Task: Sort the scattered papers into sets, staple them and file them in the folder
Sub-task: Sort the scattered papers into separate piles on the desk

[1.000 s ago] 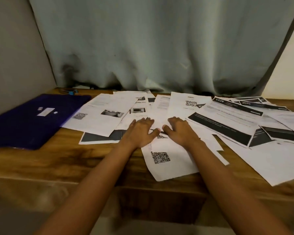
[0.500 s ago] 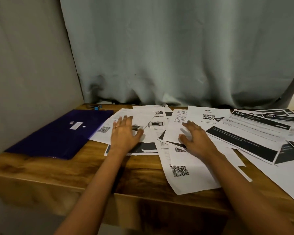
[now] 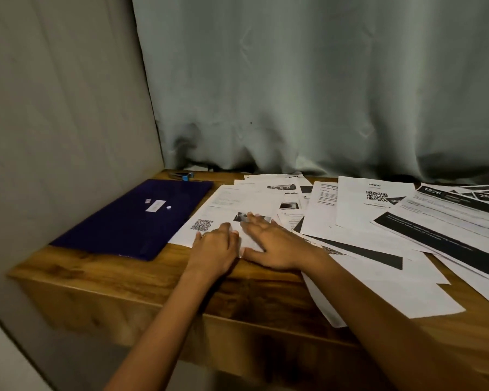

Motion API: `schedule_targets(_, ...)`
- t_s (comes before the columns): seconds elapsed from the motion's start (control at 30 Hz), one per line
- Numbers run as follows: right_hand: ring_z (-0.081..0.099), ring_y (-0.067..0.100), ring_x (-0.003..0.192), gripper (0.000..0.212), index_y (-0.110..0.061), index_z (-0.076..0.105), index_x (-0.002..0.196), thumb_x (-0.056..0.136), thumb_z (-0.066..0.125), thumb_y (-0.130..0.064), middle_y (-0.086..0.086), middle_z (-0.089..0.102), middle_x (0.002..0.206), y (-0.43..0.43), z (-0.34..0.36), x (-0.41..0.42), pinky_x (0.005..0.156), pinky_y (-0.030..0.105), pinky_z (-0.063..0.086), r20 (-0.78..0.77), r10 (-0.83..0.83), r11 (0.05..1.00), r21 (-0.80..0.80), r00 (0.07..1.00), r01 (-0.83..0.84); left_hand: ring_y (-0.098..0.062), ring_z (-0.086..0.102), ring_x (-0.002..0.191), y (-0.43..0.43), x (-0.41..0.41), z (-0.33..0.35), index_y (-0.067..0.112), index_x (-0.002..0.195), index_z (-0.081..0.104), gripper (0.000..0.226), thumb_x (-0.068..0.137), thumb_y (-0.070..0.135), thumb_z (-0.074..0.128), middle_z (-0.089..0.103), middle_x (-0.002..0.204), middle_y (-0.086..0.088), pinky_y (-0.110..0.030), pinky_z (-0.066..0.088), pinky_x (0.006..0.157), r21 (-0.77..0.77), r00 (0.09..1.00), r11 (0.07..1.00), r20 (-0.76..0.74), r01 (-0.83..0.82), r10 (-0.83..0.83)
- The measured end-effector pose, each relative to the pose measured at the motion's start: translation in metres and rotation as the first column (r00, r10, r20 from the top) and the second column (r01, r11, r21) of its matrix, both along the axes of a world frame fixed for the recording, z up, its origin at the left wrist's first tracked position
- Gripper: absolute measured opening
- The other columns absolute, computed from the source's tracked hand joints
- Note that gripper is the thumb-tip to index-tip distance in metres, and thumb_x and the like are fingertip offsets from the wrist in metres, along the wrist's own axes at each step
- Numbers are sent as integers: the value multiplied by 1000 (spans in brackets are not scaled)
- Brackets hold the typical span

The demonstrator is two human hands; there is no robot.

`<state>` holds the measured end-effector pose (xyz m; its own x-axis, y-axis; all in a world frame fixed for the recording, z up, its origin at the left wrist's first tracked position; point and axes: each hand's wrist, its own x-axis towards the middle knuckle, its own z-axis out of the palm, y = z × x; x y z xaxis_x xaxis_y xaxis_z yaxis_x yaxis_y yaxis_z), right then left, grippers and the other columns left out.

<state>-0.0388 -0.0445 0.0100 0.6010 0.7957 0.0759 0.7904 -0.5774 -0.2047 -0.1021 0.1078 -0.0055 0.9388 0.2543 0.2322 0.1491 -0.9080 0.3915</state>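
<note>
Scattered printed papers (image 3: 376, 210) cover the right and middle of the wooden table (image 3: 102, 280). The leftmost sheet (image 3: 223, 206), with a QR code and a small photo, lies next to a dark blue folder (image 3: 130, 218). My left hand (image 3: 215, 252) rests on this sheet's near edge with its fingers curled at the paper. My right hand (image 3: 271, 241) lies flat on the same sheet, fingers spread over the photo. A stapler with a blue tip (image 3: 181, 175) sits behind the folder at the back of the table.
A grey-green curtain (image 3: 322, 94) hangs right behind the table. A plain wall (image 3: 54, 122) closes in the left side. One sheet (image 3: 378, 300) overhangs the table's front edge at the right.
Both hands have moved left from the middle sheets onto the leftmost sheet beside the folder. The view has swung left and upward.
</note>
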Motion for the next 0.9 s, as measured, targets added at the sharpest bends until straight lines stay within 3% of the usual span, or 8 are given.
schedule_targets(0.07,8,20,148,74,-25,14,153,93,38,-61,1,6,161,0,-4,-9,119,42,10,-56,4,992,-126,998,-11,-27,51,123,12,-8,2,9,135,47,45,103,35,31,58,131,-14,-44,32,111,-49,994,999,112,-16,21)
schedule_targets(0.13,11,20,147,76,-31,12,152,90,36,-67,-3,6,161,-4,-4,-23,119,44,16,-137,-26,980,-199,990,-2,-25,44,130,28,-16,2,10,139,44,47,103,37,33,52,139,-12,-45,25,116,-15,989,998,131,-61,63)
schedule_targets(0.23,8,21,148,78,-35,7,152,88,34,-71,-7,0,161,-9,-2,-53,117,45,16,-149,-63,970,-241,987,26,-26,23,144,56,-26,-2,15,148,32,55,102,44,28,32,154,-10,-45,6,118,59,992,990,5,-125,125)
schedule_targets(0.4,0,15,148,85,-29,4,153,85,28,-74,-4,-3,161,-9,-6,-96,119,38,4,-74,-67,976,-211,995,51,-27,13,147,70,-33,-9,14,151,24,64,100,52,30,22,158,-11,-44,-4,118,17,981,990,-135,-137,138)
schedule_targets(0.57,-4,14,148,106,-29,3,153,61,5,-83,-4,-5,161,-12,-16,-115,116,32,-4,-49,-71,988,-142,996,64,-29,11,148,64,-34,-2,13,152,18,72,97,58,30,21,158,-9,-45,-7,117,27,976,989,-157,-148,150)
schedule_targets(0.73,-7,12,147,101,-31,2,153,64,2,-80,-6,-7,160,-19,-29,-123,111,26,-12,-7,-81,993,-84,997,80,-30,13,147,55,-31,-2,12,151,17,84,90,61,49,22,158,-10,-47,-3,117,56,965,986,-207,-154,163)
schedule_targets(0.9,-3,13,148,96,-29,6,153,70,0,-77,-4,-1,160,-19,-39,-122,112,28,-13,69,-90,995,-32,994,92,-30,33,138,48,-28,2,13,147,25,78,86,37,68,38,148,-11,-49,7,118,-97,982,980,-85,-175,167)
